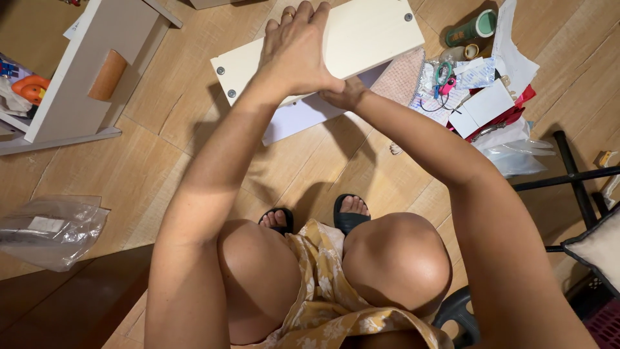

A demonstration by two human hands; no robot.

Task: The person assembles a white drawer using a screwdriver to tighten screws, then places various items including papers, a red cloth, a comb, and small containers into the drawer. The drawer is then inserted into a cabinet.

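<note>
Head view is looking down at my knees and the wood floor (pixel 161 168). Far left, a plastic bag (pixel 48 229) is lying with a white paper inside. Above it, a white drawer (pixel 77 77) is lying on its side. My left hand (pixel 294 55) is pressing flat, fingers spread, on top of the board (pixel 368 32). The board is sitting just ahead of my feet, its long side running from low left to high right. My right hand (pixel 345 95) is gripping its near edge from below. Right of that, a pile (pixel 481 97) of papers, tape and small bags is lying.
</note>
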